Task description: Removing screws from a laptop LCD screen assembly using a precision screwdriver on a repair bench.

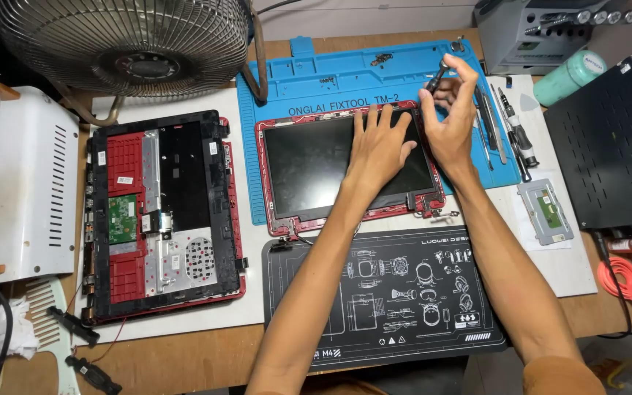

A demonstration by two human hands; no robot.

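Observation:
A red-framed laptop screen panel [309,164] lies face up on a blue repair mat [330,77]. My left hand [378,143] rests flat on the panel's upper right area, fingers spread. My right hand [451,117] holds a small dark screwdriver [437,75] upright at the panel's top right corner. To the left lies the opened red and black laptop base [159,212], showing a green circuit board [121,218] and silver metal parts.
A black printed mat [385,296] lies in front. Several screwdrivers and tweezers [510,132] rest right of the blue mat, with a touchpad part [546,212] below. A wire-cage fan [122,44] stands far left, a black box [612,139] right, a green bottle [570,77] behind.

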